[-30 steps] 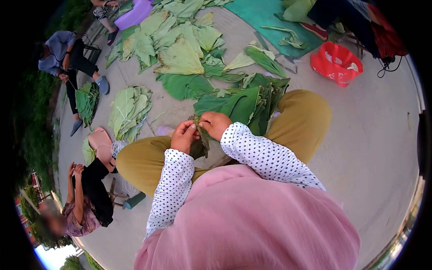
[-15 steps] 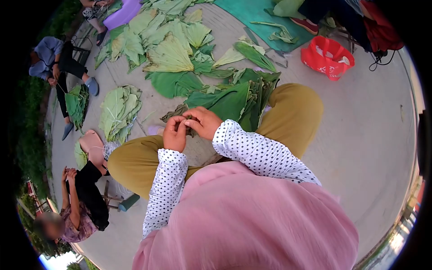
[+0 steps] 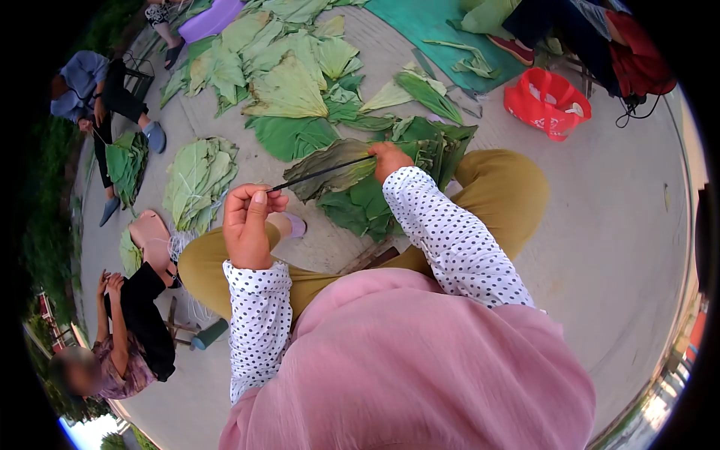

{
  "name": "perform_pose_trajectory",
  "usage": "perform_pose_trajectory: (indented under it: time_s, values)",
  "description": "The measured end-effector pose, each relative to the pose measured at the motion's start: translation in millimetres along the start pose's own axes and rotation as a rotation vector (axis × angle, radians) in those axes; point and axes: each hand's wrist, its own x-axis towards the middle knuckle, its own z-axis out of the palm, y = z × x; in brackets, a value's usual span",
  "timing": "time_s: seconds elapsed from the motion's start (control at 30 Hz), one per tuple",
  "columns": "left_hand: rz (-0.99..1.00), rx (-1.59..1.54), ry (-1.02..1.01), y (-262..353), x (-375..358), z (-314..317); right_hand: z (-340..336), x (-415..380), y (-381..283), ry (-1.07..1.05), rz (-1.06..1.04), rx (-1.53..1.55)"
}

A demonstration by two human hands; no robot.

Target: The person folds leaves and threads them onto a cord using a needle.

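A thin dark strip (image 3: 319, 175) runs straight between my two hands. My left hand (image 3: 250, 225) pinches its near end between thumb and fingers, over my left knee. Closed at the other end, my right hand (image 3: 390, 160) grips the strip where it meets a withered brown-green lotus leaf (image 3: 322, 161). That leaf fans out behind the strip. Under and beside the right hand lies a bundle of folded dark green leaves (image 3: 431, 154), partly covered by my hand and sleeve, with more green leaf (image 3: 360, 206) hanging below it between my knees.
Large pale green leaves (image 3: 289, 86) spread over the concrete ahead. A tied leaf bundle (image 3: 199, 176) sits front left. A red bag (image 3: 547, 103) stands right of a green mat (image 3: 450, 41). Seated people (image 3: 131, 330) work at the left, and another person's legs (image 3: 540, 37) show top right.
My hands were together in front of me and are now apart, left hand down-left, right hand up-right. The dark strip is stretched between them, and the withered leaf is raised into view.
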Motion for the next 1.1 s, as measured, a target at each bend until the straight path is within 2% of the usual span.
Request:
perform_pose_trajectory:
  time_s: [0.07, 0.13, 0.23, 0.3, 0.37, 0.43, 0.5, 0.57, 0.6, 0.67, 0.7, 0.77, 0.8, 0.83, 0.87, 0.9, 0.93, 0.97, 1.0, 1.03, 1.07, 1.1]
  values:
    - [-0.016, 0.041, -0.032, 9.2, -8.0, 0.6, -9.4, 8.3, 13.5, -0.07, 0.023, -0.114]
    - [-0.017, 0.061, -0.05, 12.8, -15.8, -1.6, -19.7, 13.6, 21.7, -0.296, 0.066, -0.368]
    - [-0.027, 0.086, -0.062, 12.1, -22.1, -4.6, -43.8, 11.7, 10.8, -0.296, 0.239, -0.549]
    - [-0.035, 0.099, -0.072, 10.9, -22.3, -5.5, -33.9, 16.9, 13.2, -0.24, 0.19, -0.596]
    - [-0.035, 0.101, -0.074, 8.0, -19.5, -6.5, -16.7, 25.0, 7.5, -0.052, -0.069, -0.138]
    - [-0.035, 0.105, -0.072, 7.1, -14.7, -6.0, -20.1, 24.4, -34.6, -0.207, -0.231, 0.353]
    - [-0.111, 0.096, -0.079, 7.7, -8.5, -2.0, -43.4, 3.2, -87.7, -0.417, -0.374, 0.64]
    - [-0.108, 0.115, -0.112, 0.2, 1.1, -0.6, -69.4, -18.2, -124.1, -0.588, -0.46, 0.819]
    - [-0.105, 0.132, -0.152, -1.7, 7.9, 0.7, -81.9, -23.3, -134.0, -0.588, -0.462, 0.823]
    - [-0.114, 0.105, -0.23, -2.0, 21.1, 8.9, -98.8, -25.3, -142.1, -0.698, -0.459, 0.538]
    - [-0.125, 0.074, -0.304, -3.6, 28.3, 12.3, -100.0, -21.1, -137.1, -0.7, -0.457, 0.541]
    - [-0.148, 0.045, -0.337, -22.3, 48.5, 12.7, -103.7, -11.7, -121.5, -0.548, -0.474, 0.385]
    - [-0.221, 0.005, -0.267, -33.8, 62.8, 13.4, -107.9, -4.0, -113.1, -0.484, -0.561, 0.265]
    - [-0.295, -0.034, -0.198, -47.5, 78.3, 13.3, -108.6, -0.6, -109.1, -0.491, -0.558, 0.271]
    - [-0.366, -0.001, -0.103, -66.7, 96.5, 9.9, -107.8, -1.9, -106.8, -0.394, -0.58, 0.263]
    - [-0.382, 0.004, -0.102, -87.7, 114.1, 4.8, -107.2, -4.2, -106.8, -0.297, -0.596, 0.255]
    - [-0.467, 0.083, -0.026, -109.7, 132.2, -0.1, -110.6, -9.1, -111.6, -0.299, -0.654, 0.294]
    - [-0.549, 0.16, 0.05, -131.4, 150.7, -3.0, -117.2, -12.2, -117.3, -0.396, -0.665, 0.265]
    - [-0.56, 0.16, 0.048, -151.7, 166.8, -4.1, -119.7, -15.7, -120.1, -0.396, -0.717, 0.198]
    - [-0.586, 0.291, 0.033, -172.4, 181.4, -5.0, -119.9, -18.5, -119.8, -0.335, -0.81, 0.133]
    - [-0.61, 0.421, 0.016, -193.6, 196.0, -5.5, -121.3, -20.9, -120.2, -0.351, -0.844, 0.062]
    - [-0.622, 0.422, 0.01, -219.6, 210.1, -8.6, -126.3, -20.9, -121.2, -0.428, -0.835, 0.006]
